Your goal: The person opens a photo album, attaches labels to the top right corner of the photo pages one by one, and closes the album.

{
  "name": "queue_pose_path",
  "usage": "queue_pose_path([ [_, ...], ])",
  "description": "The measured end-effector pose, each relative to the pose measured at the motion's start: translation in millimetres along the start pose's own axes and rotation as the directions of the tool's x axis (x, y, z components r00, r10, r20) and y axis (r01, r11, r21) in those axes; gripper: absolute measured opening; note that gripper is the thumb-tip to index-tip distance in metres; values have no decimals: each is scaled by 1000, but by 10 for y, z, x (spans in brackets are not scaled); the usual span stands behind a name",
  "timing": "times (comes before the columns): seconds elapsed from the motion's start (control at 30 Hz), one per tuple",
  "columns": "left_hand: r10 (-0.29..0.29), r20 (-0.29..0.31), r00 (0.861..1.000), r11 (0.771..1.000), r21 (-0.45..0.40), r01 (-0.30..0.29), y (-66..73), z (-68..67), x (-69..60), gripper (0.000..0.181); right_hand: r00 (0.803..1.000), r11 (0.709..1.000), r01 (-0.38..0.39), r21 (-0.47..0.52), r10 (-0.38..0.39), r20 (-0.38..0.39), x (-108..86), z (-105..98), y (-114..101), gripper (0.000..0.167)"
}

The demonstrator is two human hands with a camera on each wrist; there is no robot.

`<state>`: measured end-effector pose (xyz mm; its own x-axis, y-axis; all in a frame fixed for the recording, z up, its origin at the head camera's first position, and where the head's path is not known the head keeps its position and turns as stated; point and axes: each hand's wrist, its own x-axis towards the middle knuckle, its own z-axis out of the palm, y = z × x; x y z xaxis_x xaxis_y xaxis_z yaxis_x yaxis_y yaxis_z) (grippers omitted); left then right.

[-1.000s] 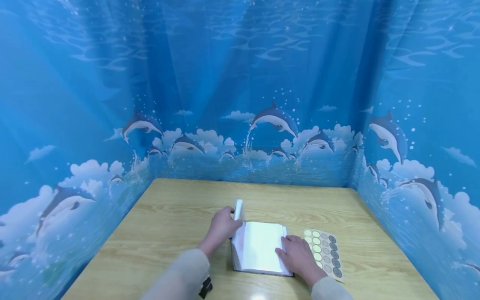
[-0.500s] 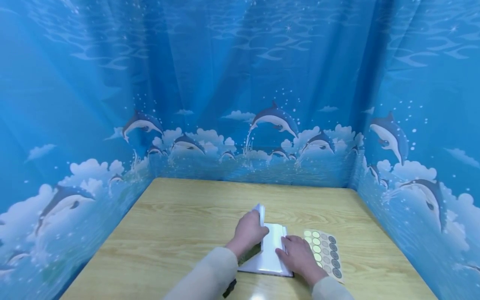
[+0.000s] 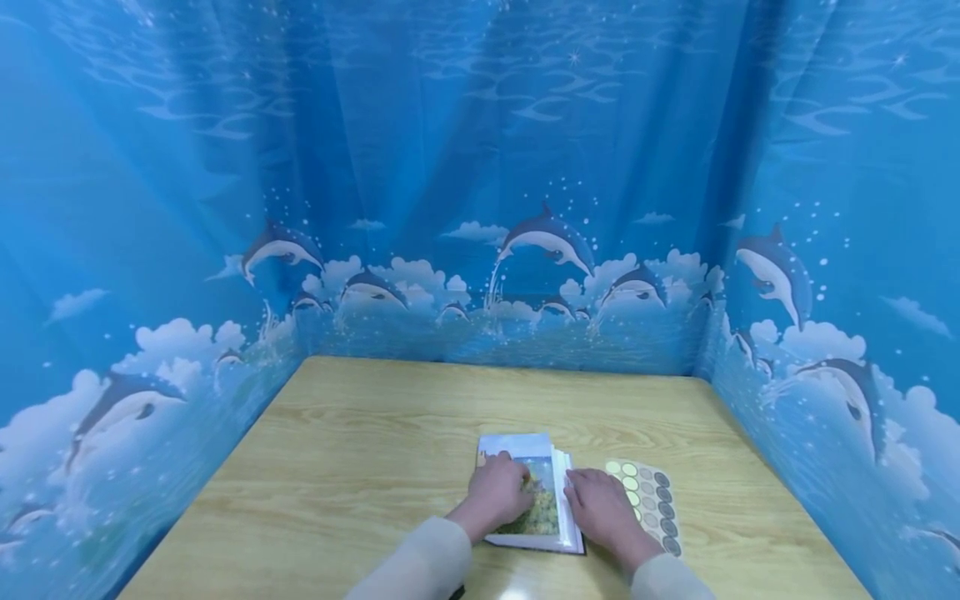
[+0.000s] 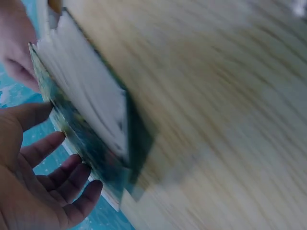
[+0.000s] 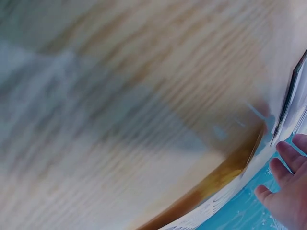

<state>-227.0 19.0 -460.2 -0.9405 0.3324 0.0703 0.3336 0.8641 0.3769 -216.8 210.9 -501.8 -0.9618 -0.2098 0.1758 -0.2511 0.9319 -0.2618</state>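
Observation:
A book [image 3: 546, 510] with a picture cover in pale blue, green and yellow lies on the table, its cover folded over the white pages. My left hand [image 3: 498, 492] rests on that cover with bent, spread fingers. In the left wrist view the fingertips touch the green cover [image 4: 88, 136] without curling round it, and the page block shows slightly fanned. My right hand [image 3: 603, 510] lies at the book's right edge, fingertips against the pages. The right wrist view shows its fingers [image 5: 290, 155] loosely extended near the book's dark edge.
A sheet of round stickers [image 3: 667, 523], pale yellow to dark grey, lies right of the book, partly behind the right hand. The wooden table [image 3: 360, 467] is bordered by a blue dolphin-print curtain [image 3: 420, 325] at the back and sides.
My left hand has swung the raised cover and pages from left to right, down over the white page. The picture cover now faces up. My right hand has stayed almost in place.

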Motion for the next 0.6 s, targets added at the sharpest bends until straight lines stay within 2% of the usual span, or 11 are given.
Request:
queue_pose_path([
  [0.13,2,21,1000,1000,19,-2,-77,50,-27,39,1000,1000,-21,10,21,-7,15,15,1,41],
  [0.33,42,-2,999,998,40,-42,-166,65,-112,45,999,998,-43,46,42,6,8,35,-9,53],
  [0.6,57,-77,995,998,-27,-59,-518,46,-251,52,999,998,-50,34,50,-8,5,56,-4,54],
])
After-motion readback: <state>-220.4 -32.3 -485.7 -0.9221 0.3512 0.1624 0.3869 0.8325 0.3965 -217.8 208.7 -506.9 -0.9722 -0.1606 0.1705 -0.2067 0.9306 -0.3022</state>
